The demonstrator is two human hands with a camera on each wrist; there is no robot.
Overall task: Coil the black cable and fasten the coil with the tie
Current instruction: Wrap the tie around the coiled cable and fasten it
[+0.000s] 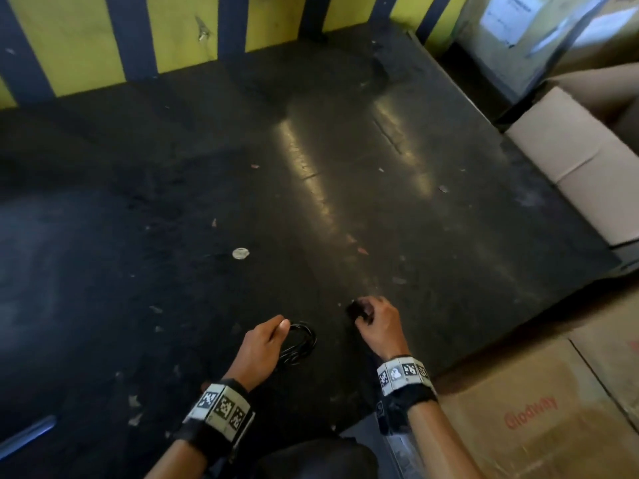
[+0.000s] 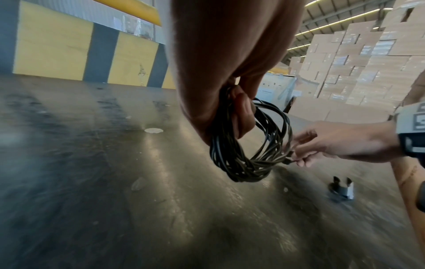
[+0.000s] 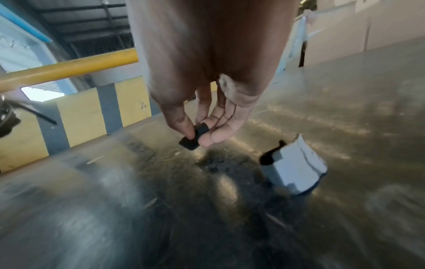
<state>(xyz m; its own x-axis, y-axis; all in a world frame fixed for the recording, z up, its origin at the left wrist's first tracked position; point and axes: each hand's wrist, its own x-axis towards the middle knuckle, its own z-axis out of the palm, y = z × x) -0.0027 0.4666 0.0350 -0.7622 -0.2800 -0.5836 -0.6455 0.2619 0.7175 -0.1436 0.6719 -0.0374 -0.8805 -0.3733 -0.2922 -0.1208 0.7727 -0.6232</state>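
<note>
The black cable (image 1: 301, 341) is wound into a coil of several loops, and my left hand (image 1: 265, 344) grips it with fingers curled through the loops. In the left wrist view the coil (image 2: 249, 154) hangs from that hand (image 2: 239, 116) just above the floor. My right hand (image 1: 376, 323), to the right of the coil, pinches a small black tie (image 1: 356, 310) between thumb and fingertips. The right wrist view shows the tie (image 3: 194, 138) held in that pinch (image 3: 230, 112), above the floor. In the left wrist view the right hand (image 2: 340, 141) sits close beside the coil.
A small white and grey packet (image 3: 296, 168) with black pieces sticking out lies on the dark floor (image 1: 242, 188) under my right hand. Cardboard boxes (image 1: 567, 164) line the right side. A yellow and dark striped barrier (image 1: 86, 46) closes the far edge.
</note>
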